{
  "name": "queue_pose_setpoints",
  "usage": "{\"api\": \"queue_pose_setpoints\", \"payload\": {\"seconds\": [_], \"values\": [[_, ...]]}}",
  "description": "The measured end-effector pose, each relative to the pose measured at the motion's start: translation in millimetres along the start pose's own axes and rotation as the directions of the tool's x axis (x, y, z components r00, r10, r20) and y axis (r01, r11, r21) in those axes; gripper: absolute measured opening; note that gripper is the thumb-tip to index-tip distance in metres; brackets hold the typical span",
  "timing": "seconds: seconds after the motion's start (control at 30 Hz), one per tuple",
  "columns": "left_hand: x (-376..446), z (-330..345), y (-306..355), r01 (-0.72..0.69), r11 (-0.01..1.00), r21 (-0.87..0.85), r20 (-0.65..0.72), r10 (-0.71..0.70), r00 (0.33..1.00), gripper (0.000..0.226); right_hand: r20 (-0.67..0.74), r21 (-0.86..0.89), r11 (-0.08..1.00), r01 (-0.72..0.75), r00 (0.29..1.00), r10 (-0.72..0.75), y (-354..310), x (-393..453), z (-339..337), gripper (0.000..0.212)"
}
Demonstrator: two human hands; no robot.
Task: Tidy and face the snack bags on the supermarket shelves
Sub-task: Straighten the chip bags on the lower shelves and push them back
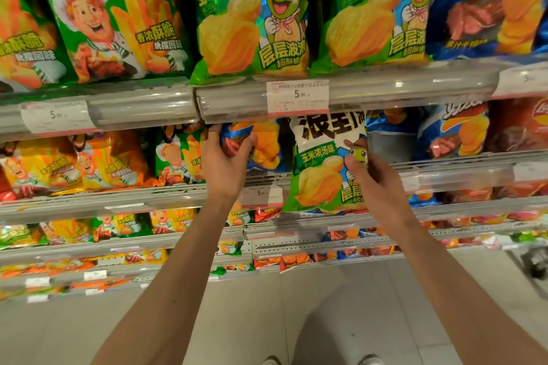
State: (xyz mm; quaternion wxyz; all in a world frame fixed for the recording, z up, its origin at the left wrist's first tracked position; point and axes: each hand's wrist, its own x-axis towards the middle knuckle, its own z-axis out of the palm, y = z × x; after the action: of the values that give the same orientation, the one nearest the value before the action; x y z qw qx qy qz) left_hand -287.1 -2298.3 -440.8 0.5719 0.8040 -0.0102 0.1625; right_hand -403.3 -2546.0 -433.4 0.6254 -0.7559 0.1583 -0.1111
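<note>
The top shelf (385,89) carries green fries bags (118,18) at left, two green corn-soup bags (249,18) in the middle, a blue bag (489,3) at right; its rail bears a price tag (297,97); the next shelf (444,169) down holds orange and green bags (112,160) at left, blue bags (450,130) at right; lower shelves (118,246) hold more bags; pale floor (267,320) below.

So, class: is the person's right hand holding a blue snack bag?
No: the right hand grips the green corn-soup bag, while the left hand grips the blue bag.
</note>
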Motion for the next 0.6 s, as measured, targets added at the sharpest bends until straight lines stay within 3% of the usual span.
{"api": "queue_pose_setpoints", "payload": {"seconds": [0.13, 0.27, 0.47, 0.6], "values": [[-6, -13, 10, -0.008, 0.995, -0.098, -0.027, 0.006, 1.0, 0.049, -0.02, -0.048, 0.999, 0.016, 1.0, -0.017, 0, 1, 1, 0.019], [-25, -37, 7, 0.006, 0.986, -0.167, -0.051, -0.015, 0.999, 0.054, -0.021, -0.115, 0.992, 0.045, 0.999, -0.047, -1, 7, 15, 0.029], [-35, -92, -4, -0.014, 0.99, -0.141, -0.102, -0.001, 0.995, 0.056, 0.042, -0.102, 0.986, 0.132, 0.991, -0.128, -5, 20, 56, 0.031], [-42, -118, -13, -0.005, 0.993, -0.12, -0.134, -0.012, 0.991, 0.047, 0.009, -0.048, 0.988, 0.148, 0.989, -0.148, -4, 36, 88, 0.031]]}}
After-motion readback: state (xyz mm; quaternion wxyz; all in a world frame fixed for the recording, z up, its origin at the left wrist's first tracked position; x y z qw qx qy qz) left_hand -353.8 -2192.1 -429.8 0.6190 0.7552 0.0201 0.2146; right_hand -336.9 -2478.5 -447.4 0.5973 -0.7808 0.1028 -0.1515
